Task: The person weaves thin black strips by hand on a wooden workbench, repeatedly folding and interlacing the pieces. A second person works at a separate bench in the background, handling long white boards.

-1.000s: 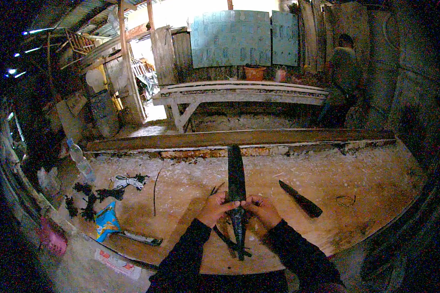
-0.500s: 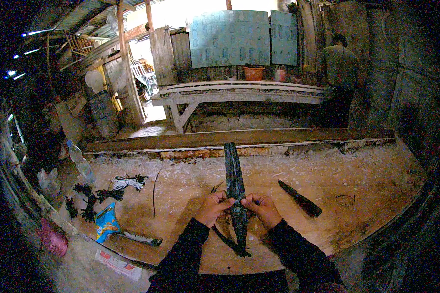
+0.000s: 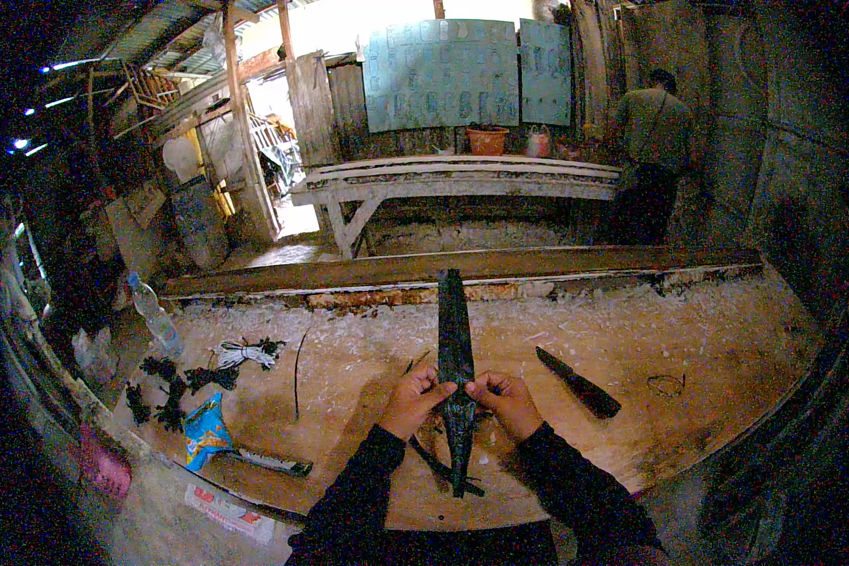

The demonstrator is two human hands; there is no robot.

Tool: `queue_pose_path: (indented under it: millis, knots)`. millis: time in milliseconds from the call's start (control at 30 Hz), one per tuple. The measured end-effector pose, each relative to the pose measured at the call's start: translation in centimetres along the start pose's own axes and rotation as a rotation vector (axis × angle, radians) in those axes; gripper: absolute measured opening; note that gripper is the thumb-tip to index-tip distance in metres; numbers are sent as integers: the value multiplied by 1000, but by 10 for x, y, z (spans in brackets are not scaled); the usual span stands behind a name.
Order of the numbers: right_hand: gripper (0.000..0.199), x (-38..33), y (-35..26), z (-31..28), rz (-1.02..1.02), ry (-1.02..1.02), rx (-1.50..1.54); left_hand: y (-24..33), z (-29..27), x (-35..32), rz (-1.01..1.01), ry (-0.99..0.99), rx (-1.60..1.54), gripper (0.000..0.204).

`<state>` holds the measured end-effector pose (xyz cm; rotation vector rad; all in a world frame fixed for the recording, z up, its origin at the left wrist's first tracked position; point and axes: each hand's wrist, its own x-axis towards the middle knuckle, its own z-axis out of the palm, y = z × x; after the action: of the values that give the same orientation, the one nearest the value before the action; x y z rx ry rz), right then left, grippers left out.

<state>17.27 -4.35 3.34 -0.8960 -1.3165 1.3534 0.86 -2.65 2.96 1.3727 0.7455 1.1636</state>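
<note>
A long, dark, flat piece [image 3: 455, 330], widest in the middle and tapering toward its near end, stands lengthwise before me above the table. My left hand [image 3: 413, 400] pinches its left edge near the middle, thumb on top. Opposite, my right hand [image 3: 502, 400] grips the right edge with thumb and fingers closed. Both thumbs nearly meet across it. Beneath, a thin dark strip [image 3: 432, 460] slants out on the left, partly hidden by the piece. To the right of my hands lies a dark knife-shaped object [image 3: 580, 385], touched by neither.
On the wooden table [image 3: 575, 462], black cord bundles [image 3: 168, 391], a white cord bundle [image 3: 245, 354], a blue packet [image 3: 208, 429] and a clear bottle [image 3: 156, 316] lie at left. A thin wire loop [image 3: 668, 384] lies right. Beyond, a person [image 3: 653, 141] stands by a bench [image 3: 462, 174].
The long dark piece has tilted slightly, its far end shifting a little right and its near end a little left. Both hands keep their grip in almost the same place.
</note>
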Motion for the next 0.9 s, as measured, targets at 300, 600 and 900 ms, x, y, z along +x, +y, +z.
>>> queue_pose_path:
  millis: [300, 600, 900]
  knots:
    - [12, 1, 3, -2, 8, -8, -15, 4, 3, 0, -34, -136, 34, 24]
    - [2, 0, 12, -5, -59, 42, -135, 10, 8, -4, -9, -48, 204, 20]
    - [3, 4, 15, -4, -244, 67, -303, -8, 1, 1, -19, -50, 250, 18]
